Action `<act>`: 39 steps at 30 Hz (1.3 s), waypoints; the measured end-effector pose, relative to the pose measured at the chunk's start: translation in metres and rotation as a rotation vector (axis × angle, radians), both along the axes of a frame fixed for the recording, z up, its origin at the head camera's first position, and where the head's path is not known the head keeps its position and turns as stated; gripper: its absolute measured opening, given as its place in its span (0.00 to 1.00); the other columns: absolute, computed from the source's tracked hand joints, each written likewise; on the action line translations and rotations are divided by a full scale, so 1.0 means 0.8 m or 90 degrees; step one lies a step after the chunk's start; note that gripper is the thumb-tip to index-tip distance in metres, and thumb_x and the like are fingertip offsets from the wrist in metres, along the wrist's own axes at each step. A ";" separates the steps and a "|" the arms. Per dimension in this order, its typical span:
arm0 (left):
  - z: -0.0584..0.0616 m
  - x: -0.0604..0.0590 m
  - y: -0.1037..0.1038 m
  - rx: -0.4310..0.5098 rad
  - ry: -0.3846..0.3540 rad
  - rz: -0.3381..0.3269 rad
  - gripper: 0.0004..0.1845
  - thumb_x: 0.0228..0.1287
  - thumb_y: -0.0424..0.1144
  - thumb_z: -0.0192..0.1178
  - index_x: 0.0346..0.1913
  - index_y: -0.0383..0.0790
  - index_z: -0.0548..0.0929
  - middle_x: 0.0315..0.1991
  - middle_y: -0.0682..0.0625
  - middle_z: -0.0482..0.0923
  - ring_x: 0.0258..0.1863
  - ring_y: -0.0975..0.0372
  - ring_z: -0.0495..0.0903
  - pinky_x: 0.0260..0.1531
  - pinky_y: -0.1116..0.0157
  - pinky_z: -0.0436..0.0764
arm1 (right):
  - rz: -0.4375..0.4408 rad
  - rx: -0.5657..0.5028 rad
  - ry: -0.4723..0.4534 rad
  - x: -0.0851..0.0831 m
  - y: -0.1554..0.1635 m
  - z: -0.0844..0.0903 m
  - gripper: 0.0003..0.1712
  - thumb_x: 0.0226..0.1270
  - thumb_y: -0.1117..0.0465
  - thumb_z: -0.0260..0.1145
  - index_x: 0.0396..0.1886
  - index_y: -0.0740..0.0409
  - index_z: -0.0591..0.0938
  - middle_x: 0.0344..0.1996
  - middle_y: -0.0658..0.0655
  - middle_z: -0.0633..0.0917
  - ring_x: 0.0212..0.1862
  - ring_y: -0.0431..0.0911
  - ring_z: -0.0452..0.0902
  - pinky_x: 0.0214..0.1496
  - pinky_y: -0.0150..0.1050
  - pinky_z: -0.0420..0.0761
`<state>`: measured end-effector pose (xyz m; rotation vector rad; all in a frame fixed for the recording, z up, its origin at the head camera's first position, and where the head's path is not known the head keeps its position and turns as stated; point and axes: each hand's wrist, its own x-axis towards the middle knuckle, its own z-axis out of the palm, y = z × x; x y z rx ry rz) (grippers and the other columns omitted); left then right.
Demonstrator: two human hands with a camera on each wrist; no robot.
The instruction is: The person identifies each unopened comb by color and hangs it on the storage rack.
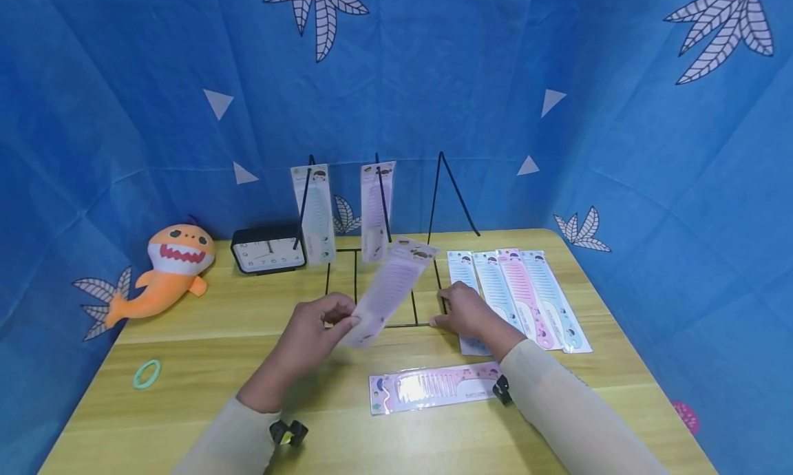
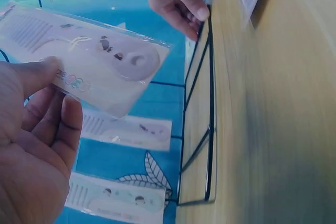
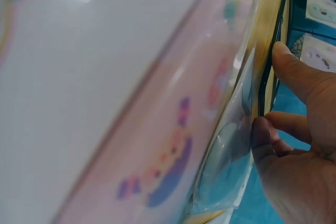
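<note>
Comb pack [image 1: 387, 289] held low, likely keeping its hole clear.
Our left hand [image 1: 317, 329] pinches it short of the surface's [image 1: 217, 354] back edge; our right hand [image 1: 464, 311] pinches the wire rack [image 1: 416, 323], presumably steadying it.

"How are the comb packets [image 1: 434, 387] finished?"

"In clear, glossy plastic, by which light is thrown back in white streaks."

"And the rack [image 2: 212, 98]?"

"Thin, smooth wire, metal by its look, is used; the table [image 1: 204, 385] is surfaced in smooth wood grain, and the backdrop [image 1: 396, 103] is formed of creased cloth."
</note>
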<state>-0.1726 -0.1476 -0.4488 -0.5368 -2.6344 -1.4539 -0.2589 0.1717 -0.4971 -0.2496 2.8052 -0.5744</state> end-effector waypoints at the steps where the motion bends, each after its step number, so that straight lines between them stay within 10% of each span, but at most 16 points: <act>1: 0.001 0.001 0.002 0.015 0.000 -0.002 0.06 0.73 0.31 0.71 0.46 0.45 0.88 0.44 0.50 0.94 0.42 0.61 0.90 0.44 0.62 0.92 | -0.003 -0.001 -0.001 0.000 0.000 0.000 0.43 0.72 0.48 0.79 0.78 0.63 0.76 0.69 0.68 0.79 0.69 0.59 0.78 0.78 0.58 0.78; 24: -0.023 0.001 0.040 0.203 -0.111 0.055 0.05 0.73 0.27 0.70 0.42 0.39 0.85 0.48 0.44 0.92 0.54 0.49 0.92 0.53 0.60 0.93 | -0.006 -0.004 -0.005 0.000 0.001 0.000 0.43 0.72 0.48 0.79 0.79 0.63 0.75 0.70 0.67 0.79 0.70 0.59 0.77 0.79 0.57 0.77; 39: -0.042 -0.003 0.052 0.223 -0.119 0.112 0.05 0.72 0.28 0.71 0.43 0.37 0.84 0.43 0.44 0.90 0.48 0.54 0.92 0.48 0.67 0.92 | 0.001 -0.004 -0.001 0.001 0.001 -0.001 0.43 0.72 0.49 0.79 0.78 0.63 0.76 0.69 0.68 0.79 0.69 0.59 0.78 0.78 0.57 0.77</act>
